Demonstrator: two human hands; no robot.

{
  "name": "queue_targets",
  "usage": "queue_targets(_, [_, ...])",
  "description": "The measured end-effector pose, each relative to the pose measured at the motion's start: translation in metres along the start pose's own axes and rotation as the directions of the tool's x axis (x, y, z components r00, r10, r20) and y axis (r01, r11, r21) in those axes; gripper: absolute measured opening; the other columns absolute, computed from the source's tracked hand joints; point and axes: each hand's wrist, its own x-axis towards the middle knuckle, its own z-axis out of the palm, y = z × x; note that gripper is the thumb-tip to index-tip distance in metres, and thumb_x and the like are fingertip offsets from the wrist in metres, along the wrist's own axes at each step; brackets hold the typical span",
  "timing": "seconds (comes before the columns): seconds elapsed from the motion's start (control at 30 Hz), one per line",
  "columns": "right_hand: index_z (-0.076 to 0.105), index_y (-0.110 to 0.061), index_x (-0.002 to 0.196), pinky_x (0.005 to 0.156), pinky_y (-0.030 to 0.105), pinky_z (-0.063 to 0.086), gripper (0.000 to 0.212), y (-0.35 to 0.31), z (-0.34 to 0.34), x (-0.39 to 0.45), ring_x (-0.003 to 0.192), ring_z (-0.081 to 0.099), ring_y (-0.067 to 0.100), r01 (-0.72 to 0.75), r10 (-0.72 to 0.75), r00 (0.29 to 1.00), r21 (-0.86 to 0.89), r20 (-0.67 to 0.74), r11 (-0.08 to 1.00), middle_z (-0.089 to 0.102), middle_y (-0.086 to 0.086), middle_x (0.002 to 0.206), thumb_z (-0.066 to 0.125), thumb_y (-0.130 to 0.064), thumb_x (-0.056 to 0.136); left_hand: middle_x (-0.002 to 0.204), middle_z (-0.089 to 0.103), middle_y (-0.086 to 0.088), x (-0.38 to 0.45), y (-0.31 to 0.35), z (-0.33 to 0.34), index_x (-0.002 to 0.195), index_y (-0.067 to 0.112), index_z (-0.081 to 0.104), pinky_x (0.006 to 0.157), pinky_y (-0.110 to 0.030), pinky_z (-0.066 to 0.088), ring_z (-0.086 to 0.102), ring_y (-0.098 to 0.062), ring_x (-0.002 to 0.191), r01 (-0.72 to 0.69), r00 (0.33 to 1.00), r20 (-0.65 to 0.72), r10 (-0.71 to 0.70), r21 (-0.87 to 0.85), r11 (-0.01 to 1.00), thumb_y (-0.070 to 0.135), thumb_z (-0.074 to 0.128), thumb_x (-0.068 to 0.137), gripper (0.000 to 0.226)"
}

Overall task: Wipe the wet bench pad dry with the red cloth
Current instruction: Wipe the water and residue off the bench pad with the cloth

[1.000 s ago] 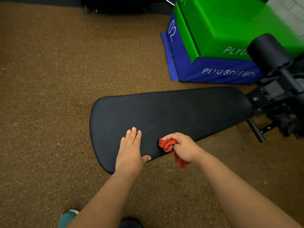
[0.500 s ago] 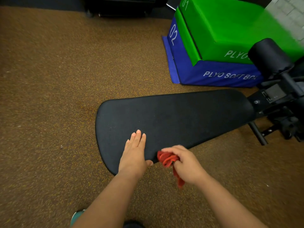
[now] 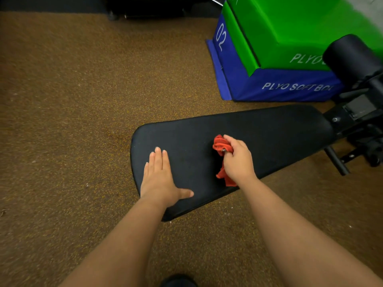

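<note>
On the bench pad [image 3: 259,131], left hand [image 3: 160,179] lies flat; right hand [image 3: 238,160] clutches red cloth [image 3: 220,145].

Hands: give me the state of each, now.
Left hand: open, flat on the bench pad.
Right hand: closed, holding the bunched red cloth.

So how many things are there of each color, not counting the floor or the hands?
Red: 1, the red cloth
Green: 1, the green box
Blue: 1, the blue box under it
Black: 2, the bench pad and the roller pad at the bench's far end
Total: 5
</note>
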Motion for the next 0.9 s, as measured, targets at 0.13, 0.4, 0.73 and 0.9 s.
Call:
queue_targets(0.13, [0.050, -0.024, 0.137, 0.105, 0.035, 0.038, 0.050, -0.012, 0.019, 0.016, 0.125, 0.047, 0.027, -0.021, 0.028, 0.997, -0.096, 0.073, 0.995, 0.049, 0.006, 0.134, 0.043, -0.006, 0.091, 0.158, -0.024, -0.002, -0.001, -0.006, 0.003, 0.151, 0.013, -0.016, 0.122, -0.036, -0.006, -0.020, -0.019, 0.147, -0.029, 0.999, 0.012, 0.029, -0.015, 0.999, 0.070, 0.073, 0.055, 0.143])
queue_targets(0.4, [0.064, -0.026, 0.121, 0.107, 0.026, 0.037, 0.059, -0.030, 0.035, -0.001, 0.121, 0.051, 0.021, 0.296, -0.256, 0.893, -0.054, 0.371, 0.954, 0.058, 0.002, 0.127, 0.041, 0.007, 0.078, 0.157, -0.028, -0.001, 0.001, -0.019, -0.002, 0.151, 0.014, -0.019, 0.122, -0.035, -0.007, -0.024, -0.018, 0.146, -0.114, 0.988, 0.105, 0.114, -0.001, 0.993, 0.063, 0.081, 0.049, 0.150])
queue_targets(0.73, [0.063, -0.031, 0.121, 0.106, 0.026, 0.035, 0.063, -0.013, 0.030, -0.055, 0.115, 0.048, 0.018, 0.469, -0.366, 0.727, -0.031, 0.581, 0.882, 0.060, -0.004, 0.122, 0.042, 0.007, 0.076, 0.155, -0.032, -0.004, 0.001, -0.010, -0.011, 0.149, 0.012, -0.022, 0.120, -0.034, -0.008, -0.026, -0.020, 0.145, -0.084, 0.980, 0.185, 0.067, 0.087, 0.993, 0.055, 0.087, 0.047, 0.156])
queue_targets(0.9, [0.067, -0.027, 0.114, 0.095, 0.014, 0.035, 0.062, 0.011, 0.009, -0.079, 0.106, 0.052, 0.008, 0.374, -0.337, 0.725, 0.068, 0.600, 0.925, 0.062, -0.008, 0.110, 0.041, 0.013, 0.074, 0.154, -0.034, -0.007, -0.002, -0.002, -0.011, 0.147, 0.010, -0.026, 0.121, -0.037, -0.007, -0.027, -0.023, 0.144, -0.100, 0.972, 0.227, 0.058, 0.179, 0.979, 0.055, 0.087, 0.045, 0.159])
